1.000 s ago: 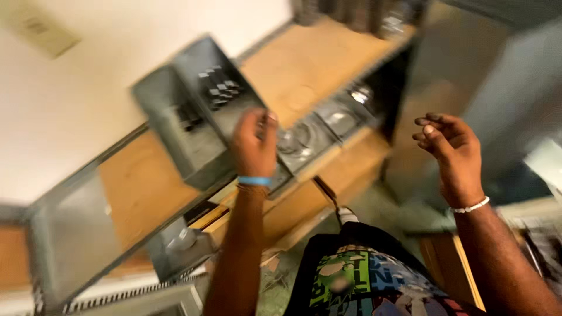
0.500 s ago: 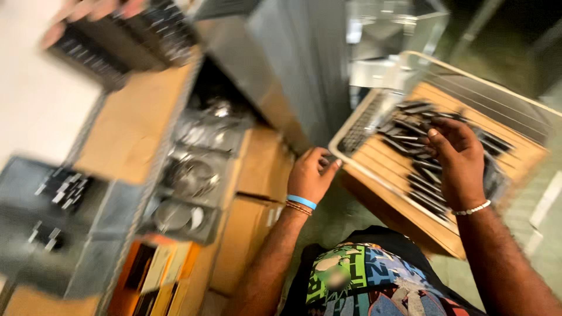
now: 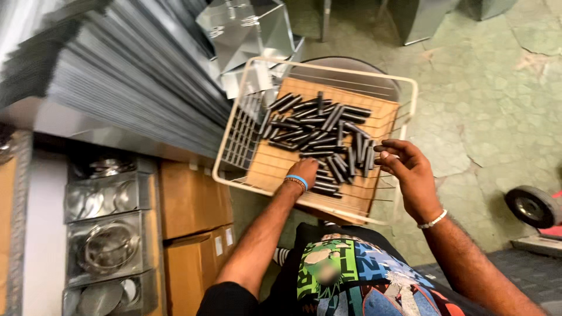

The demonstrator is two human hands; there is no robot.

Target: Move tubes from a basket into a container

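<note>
Item: wire basket (image 3: 404,93), cream-coloured, lined with a slatted wooden board, holding a loose heap of short black rods (image 3: 319,131).

Location: basket rests on a dark round stand above the green floor (image 3: 468,70), just beside a stack of grey sheet-metal pieces (image 3: 129,70).

Left hand (image 3: 303,172): reaches over the near edge of the basket, fingers curled down among the rods closest to the person; whether it actually grips one cannot be told, the fingers being hidden behind the wrist.

Right hand (image 3: 404,167): over the right side of the heap, fingers bent and partly spread, fingertips touching the rods at the pile's edge; nothing visibly clamped.

Step in hand, as judged: sorting through or gathering rods from the basket.

Next move, as judged: calls for closing the fingers round a few rods without scattering the heap.

Also present: cardboard boxes (image 3: 193,199), metal bins of round parts (image 3: 108,193), a wheel (image 3: 533,205).
</note>
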